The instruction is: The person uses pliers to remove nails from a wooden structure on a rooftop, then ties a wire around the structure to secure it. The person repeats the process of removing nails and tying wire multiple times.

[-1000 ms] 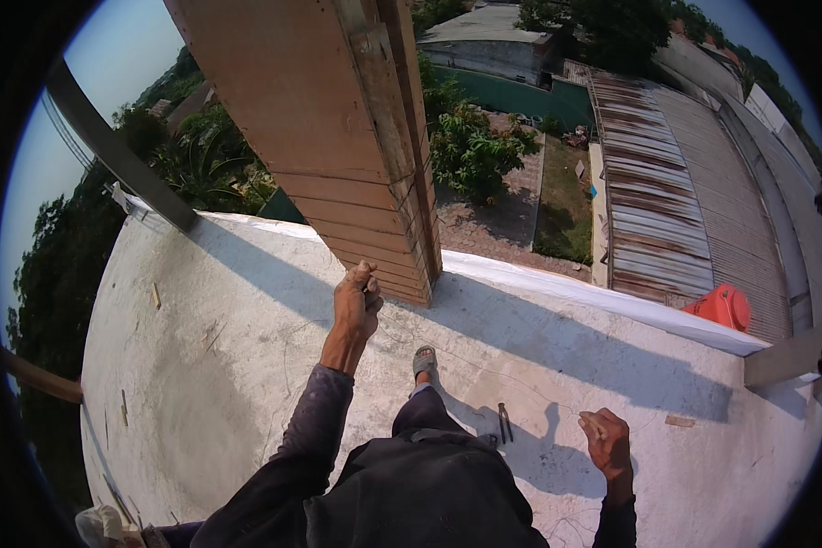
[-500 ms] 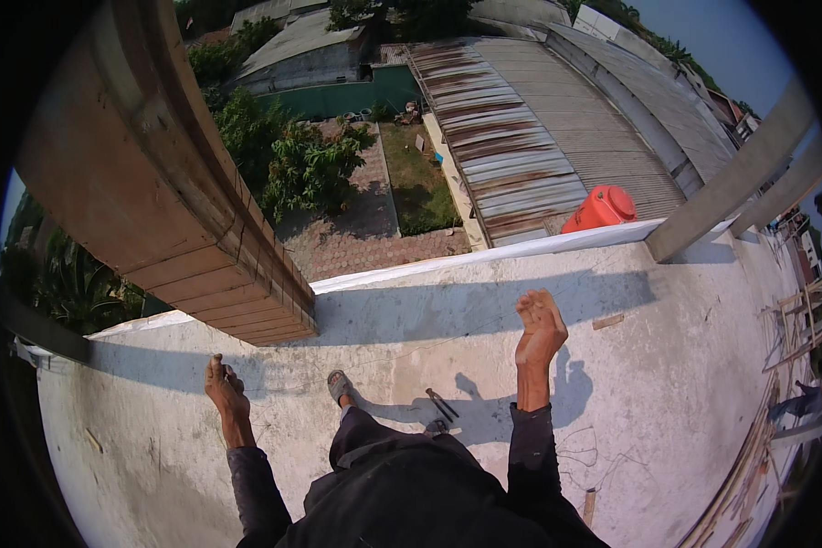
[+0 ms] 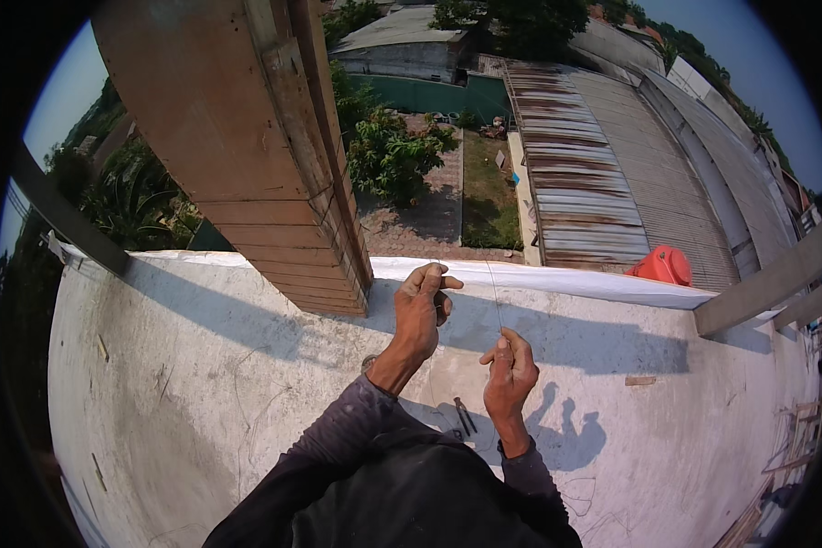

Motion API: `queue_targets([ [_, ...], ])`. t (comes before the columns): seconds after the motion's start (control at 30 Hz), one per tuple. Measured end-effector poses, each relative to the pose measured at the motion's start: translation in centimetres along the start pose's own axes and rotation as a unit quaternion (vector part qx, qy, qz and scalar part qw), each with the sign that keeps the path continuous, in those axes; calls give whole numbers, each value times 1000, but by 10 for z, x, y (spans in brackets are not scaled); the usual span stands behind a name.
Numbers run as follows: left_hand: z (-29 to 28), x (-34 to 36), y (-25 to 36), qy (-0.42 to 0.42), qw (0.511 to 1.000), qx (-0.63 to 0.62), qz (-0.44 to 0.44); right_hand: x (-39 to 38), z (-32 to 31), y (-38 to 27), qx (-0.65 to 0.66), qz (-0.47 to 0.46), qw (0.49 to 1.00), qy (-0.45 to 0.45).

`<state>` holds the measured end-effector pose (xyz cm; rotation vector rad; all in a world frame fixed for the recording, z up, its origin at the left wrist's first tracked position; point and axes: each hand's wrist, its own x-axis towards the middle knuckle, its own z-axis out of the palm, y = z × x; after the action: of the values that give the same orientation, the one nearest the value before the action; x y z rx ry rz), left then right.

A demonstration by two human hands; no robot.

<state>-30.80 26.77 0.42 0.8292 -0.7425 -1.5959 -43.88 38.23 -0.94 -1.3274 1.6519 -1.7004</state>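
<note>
Between thumb and fingertips, my right hand point(image 3: 510, 379) pinches a thin wire point(image 3: 496, 297) that rises above it. Beside it, a little higher and to the left, my left hand point(image 3: 416, 315) has its fingers curled in; whether anything lies between them I cannot make out. Both hands are in front of my body, apart from each other. A tall column boxed in brown boards point(image 3: 256, 183) stands left of them, with thin bands around its lower part. Beneath the hands, dark-handled pincers point(image 3: 465, 416) lie on the concrete floor point(image 3: 310, 429).
Past the low white edge point(image 3: 575, 281) the ground drops to a yard, trees and metal roofs point(image 3: 580, 164). An orange-red tank point(image 3: 664, 265) shows beyond the edge. Grey posts point(image 3: 767, 265) lean in at right. Wood scraps point(image 3: 640, 381) and loose wire point(image 3: 580, 500) lie on the floor.
My hands have come from wide apart to close together, the left moving far to the right. A wire now shows at my right hand. The view has swung left.
</note>
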Motion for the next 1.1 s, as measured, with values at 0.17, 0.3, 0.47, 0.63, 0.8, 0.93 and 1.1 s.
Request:
queue_targets([
  [0.17,35,-9,12,-13,999,19,-26,-5,14,-9,-1,16,1000,-3],
  [0.3,44,-11,12,-15,999,-1,-29,-10,20,-7,-15,27,999,-33],
  [0.47,47,-11,10,-14,999,-25,-34,-11,22,1,-34,12,999,-39],
  [0.63,31,20,25,29,995,-94,-4,-16,-1,23,-130,-35,984,-120],
  [0.8,-16,76,75,145,973,-139,114,-24,-55,55,-157,130,976,-78],
  [0.93,-37,86,83,140,966,-185,115,-21,-92,56,181,347,917,-81],
  [1.1,-43,89,65,168,962,-195,93,-6,-109,33,438,359,824,14],
])
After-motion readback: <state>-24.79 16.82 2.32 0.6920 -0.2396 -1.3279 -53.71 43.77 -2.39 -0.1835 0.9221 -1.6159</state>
